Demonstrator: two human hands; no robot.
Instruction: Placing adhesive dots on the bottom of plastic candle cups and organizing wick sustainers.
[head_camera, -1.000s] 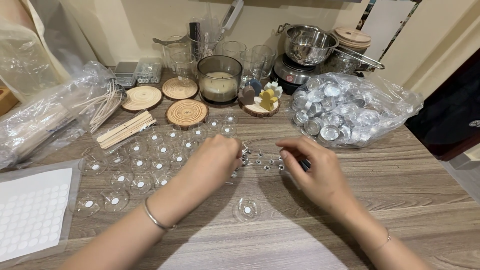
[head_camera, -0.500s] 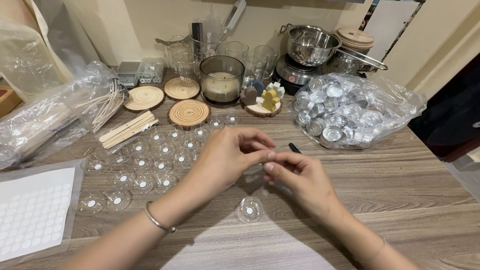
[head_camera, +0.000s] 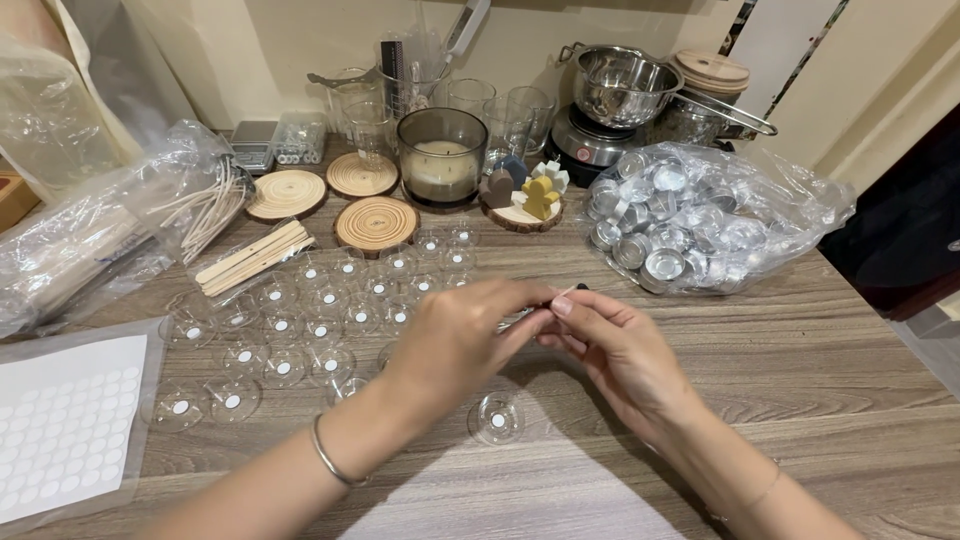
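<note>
My left hand (head_camera: 460, 340) and my right hand (head_camera: 615, 345) meet above the wooden table (head_camera: 800, 370), fingertips pinched together on a thin pale wick (head_camera: 566, 292) that sticks up between them. Just below the hands a clear round cup (head_camera: 497, 417) with a white dot in its bottom stands alone. To the left, several more clear cups (head_camera: 330, 300) with white dots are spread over the table. A silver bangle sits on my left wrist.
A plastic bag of metal cups (head_camera: 700, 215) lies at right. Wooden discs (head_camera: 376, 222), flat sticks (head_camera: 252, 258), a glass candle jar (head_camera: 441, 157), a steel pot (head_camera: 620, 85) and a bag of wicks (head_camera: 120, 225) line the back. A sheet of white stickers (head_camera: 65, 425) lies front left.
Both hands lifted off the table and came together in the middle, now pinching a wick. The lone cup stays in place below them.
</note>
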